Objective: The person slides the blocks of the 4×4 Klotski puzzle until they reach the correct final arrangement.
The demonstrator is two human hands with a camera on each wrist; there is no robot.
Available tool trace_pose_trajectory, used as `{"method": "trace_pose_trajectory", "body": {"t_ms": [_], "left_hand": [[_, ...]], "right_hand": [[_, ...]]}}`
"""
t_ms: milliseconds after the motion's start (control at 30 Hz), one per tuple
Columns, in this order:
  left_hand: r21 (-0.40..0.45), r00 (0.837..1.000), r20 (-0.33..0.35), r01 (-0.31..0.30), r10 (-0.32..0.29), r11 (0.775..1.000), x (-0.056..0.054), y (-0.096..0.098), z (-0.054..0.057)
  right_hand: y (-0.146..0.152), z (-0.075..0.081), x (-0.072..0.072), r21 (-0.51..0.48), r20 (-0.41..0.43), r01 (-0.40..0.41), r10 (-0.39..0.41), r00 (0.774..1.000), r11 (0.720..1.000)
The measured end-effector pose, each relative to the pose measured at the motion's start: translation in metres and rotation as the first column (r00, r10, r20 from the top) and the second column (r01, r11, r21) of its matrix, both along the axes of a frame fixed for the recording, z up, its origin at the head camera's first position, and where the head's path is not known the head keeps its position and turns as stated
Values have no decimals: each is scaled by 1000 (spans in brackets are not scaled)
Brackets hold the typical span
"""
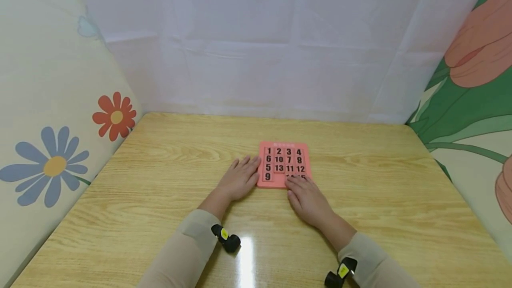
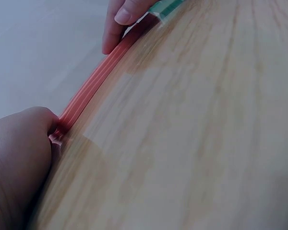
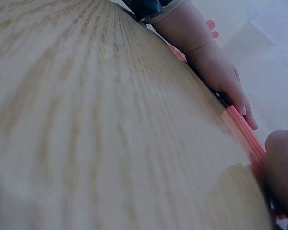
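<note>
A pink sliding number puzzle [image 1: 273, 185] lies flat on the wooden table [image 1: 180, 146]. Black numbers stand on its tiles; the bottom row has a gap just right of the 9 tile [image 1: 267, 177]. Along the puzzle's left edge rests my left hand [image 1: 238, 179], fingers extended and touching the frame. My right hand [image 1: 309, 199] lays its fingertips on the lower right tiles, partly covering the 14 and 15. From the left wrist, the puzzle's pink side [image 2: 93, 84] shows between both hands; the right wrist view catches only its edge [image 3: 245, 132].
Each sleeve cuff carries a black wrist camera, left [image 1: 228, 238] and right [image 1: 341, 273]. A white cloth [image 1: 256, 57] hangs behind the table. Flower-patterned sheets stand at the left [image 1: 52, 79] and right [image 1: 472, 114].
</note>
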State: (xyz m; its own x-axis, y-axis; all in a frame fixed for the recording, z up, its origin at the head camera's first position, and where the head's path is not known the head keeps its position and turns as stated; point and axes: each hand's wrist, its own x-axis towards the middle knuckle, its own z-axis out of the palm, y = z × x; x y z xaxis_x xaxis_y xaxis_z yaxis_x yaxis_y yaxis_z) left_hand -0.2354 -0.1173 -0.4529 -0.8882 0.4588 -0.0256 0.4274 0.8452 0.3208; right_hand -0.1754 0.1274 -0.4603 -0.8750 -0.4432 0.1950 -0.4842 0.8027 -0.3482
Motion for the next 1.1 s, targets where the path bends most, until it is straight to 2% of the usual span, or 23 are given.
{"method": "trace_pose_trajectory", "body": {"t_ms": [667, 900, 1100], "left_hand": [[5, 1000, -4, -11, 11, 1000, -1, -2, -2], [10, 1000, 0, -17, 17, 1000, 0, -1, -2], [8, 1000, -1, -18, 18, 1000, 1, 0, 0]], "right_hand": [[-5, 0, -5, -27, -21, -3, 3, 1000, 1000], [-13, -1, -8, -9, 22, 10, -9, 1000, 1000], [-18, -2, -13, 7, -2, 15, -15, 1000, 1000]]}}
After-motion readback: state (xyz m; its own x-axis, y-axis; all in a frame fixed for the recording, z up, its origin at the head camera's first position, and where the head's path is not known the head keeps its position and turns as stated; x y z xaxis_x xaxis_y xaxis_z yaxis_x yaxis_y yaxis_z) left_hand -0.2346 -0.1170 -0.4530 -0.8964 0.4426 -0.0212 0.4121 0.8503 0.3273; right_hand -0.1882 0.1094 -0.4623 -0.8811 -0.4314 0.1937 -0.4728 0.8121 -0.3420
